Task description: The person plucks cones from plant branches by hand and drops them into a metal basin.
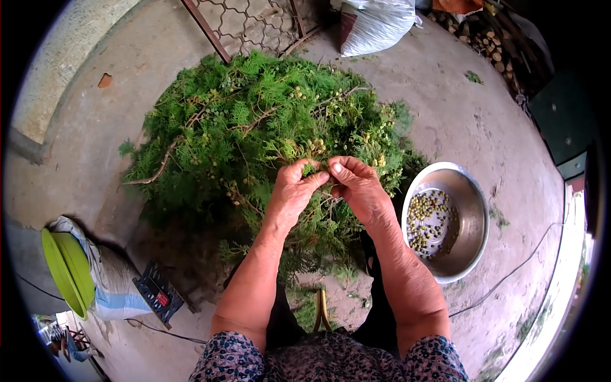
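A green tub (65, 274) is seen at left; a heap of leafy branches (254, 114) is spread over the floor (89, 165). Above it, a sprig (310, 170) is pinched between the fingers of the left hand (296, 186) and right hand (359, 184). If tugged too sharply, bits could be scattered wide of the berries (428, 213) in a metal basin (472, 223) at right.

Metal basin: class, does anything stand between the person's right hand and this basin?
Yes, low foliage lies between the right hand and the metal basin, along the basin's left side; nothing visible blocks its opening.
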The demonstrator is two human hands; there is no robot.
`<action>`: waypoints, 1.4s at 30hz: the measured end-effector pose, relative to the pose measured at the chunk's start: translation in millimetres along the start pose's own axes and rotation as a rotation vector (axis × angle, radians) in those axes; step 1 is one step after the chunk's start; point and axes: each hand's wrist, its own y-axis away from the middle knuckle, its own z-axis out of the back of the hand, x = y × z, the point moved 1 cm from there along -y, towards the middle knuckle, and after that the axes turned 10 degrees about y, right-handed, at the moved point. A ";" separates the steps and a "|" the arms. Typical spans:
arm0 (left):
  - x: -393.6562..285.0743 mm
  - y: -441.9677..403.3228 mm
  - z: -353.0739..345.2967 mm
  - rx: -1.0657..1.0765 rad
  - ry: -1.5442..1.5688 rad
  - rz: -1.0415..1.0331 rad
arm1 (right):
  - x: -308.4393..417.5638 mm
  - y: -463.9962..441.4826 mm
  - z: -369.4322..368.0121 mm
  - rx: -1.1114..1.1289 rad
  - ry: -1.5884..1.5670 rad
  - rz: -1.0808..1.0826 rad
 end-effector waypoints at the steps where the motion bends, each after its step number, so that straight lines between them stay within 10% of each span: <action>1: -0.4 -0.1 -1.0 -0.021 -0.020 -0.013 | -1.9 -0.2 -0.2 -0.036 0.078 0.007; 13: -10.9 -2.8 9.5 0.121 0.297 0.153 | 1.0 2.7 -4.2 0.070 -0.220 -0.153; 21: -13.8 -12.4 30.1 -0.022 0.426 0.067 | 39.9 12.3 42.4 -0.005 -0.152 0.142; 28: -17.6 -14.7 46.7 -0.175 0.365 0.046 | 21.5 41.4 150.3 -0.685 0.481 -0.015; 33: -19.1 -11.0 46.0 -0.274 0.277 -0.014 | -4.5 40.7 195.5 -0.943 1.491 0.029; 38: -20.6 -6.5 38.5 -0.275 0.243 -0.019 | -10.8 23.6 100.6 -0.488 1.118 0.311; 42: -21.5 -2.3 33.3 -0.257 0.154 -0.052 | -29.7 15.4 20.7 -0.156 0.342 -0.042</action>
